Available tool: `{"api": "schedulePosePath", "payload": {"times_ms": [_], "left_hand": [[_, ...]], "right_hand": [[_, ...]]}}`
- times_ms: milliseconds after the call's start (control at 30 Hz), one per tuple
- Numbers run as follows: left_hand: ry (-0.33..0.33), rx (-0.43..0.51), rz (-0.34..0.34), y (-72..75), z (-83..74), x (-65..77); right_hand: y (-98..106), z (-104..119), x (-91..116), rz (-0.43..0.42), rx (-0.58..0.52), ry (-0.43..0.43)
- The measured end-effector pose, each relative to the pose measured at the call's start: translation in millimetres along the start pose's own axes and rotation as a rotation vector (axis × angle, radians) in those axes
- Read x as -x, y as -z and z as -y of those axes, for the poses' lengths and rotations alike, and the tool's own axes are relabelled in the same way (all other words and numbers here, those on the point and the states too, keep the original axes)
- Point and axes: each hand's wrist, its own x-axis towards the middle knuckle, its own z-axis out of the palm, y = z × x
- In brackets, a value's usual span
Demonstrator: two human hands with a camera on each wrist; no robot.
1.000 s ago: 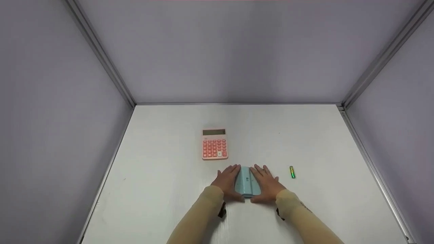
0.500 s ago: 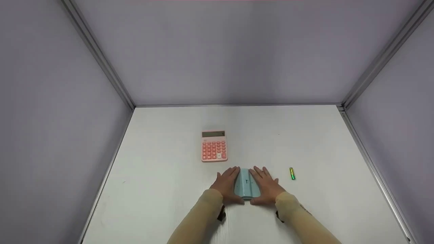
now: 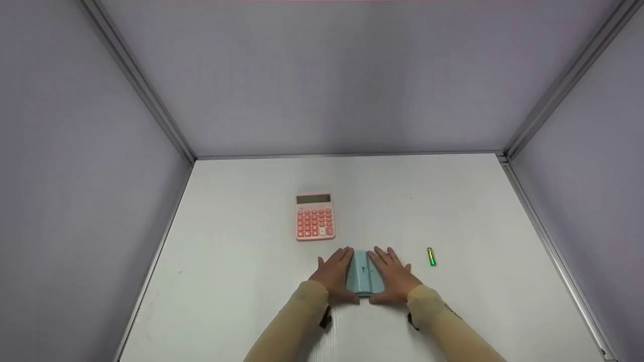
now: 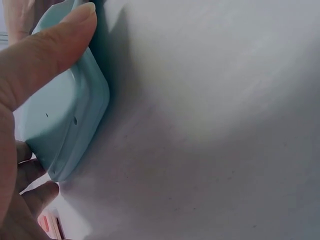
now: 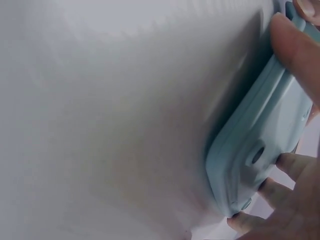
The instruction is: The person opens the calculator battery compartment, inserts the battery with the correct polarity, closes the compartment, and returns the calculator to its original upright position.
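Observation:
A light-blue plastic device (image 3: 363,274) lies flat on the white table, its raised ridge running lengthwise and a small latch-like mark on top. My left hand (image 3: 334,277) holds its left side, thumb at the near edge and fingers towards the far edge. On the other side my right hand (image 3: 395,279) holds it the same way. In the left wrist view the thumb (image 4: 55,47) lies over the device's edge (image 4: 92,95). A small round hole shows in the device (image 5: 250,145) in the right wrist view. Its underside is hidden.
A pink calculator (image 3: 315,217) lies beyond the left hand, keys and display facing up. To the right of my right hand is a small green-gold battery (image 3: 431,256). Grey panels with metal-framed edges (image 3: 347,154) border the table (image 3: 226,226).
Both hands stay around the blue device with almost the same hold. The whole view shifts slightly; the calculator and battery keep their places on the table.

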Motion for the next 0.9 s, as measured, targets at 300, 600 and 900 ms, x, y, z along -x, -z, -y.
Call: {"api": "schedulePosePath", "payload": {"times_ms": [300, 600, 900], "left_hand": [[-0.026, -0.011, -0.029, 1.6, 3.4, 3.5], [-0.063, -0.088, -0.073, -2.3, 4.2, 6.8], [-0.043, -0.115, -0.082, -9.0, 8.8, 6.9]], "right_hand": [[-3.4, -2.5, -1.1, -0.003, -0.009, -0.008], [-0.1, 2.2, 4.9, -0.011, -0.002, 0.027], [12.6, -1.3, 0.7, -0.033, -0.055, 0.054]]}}
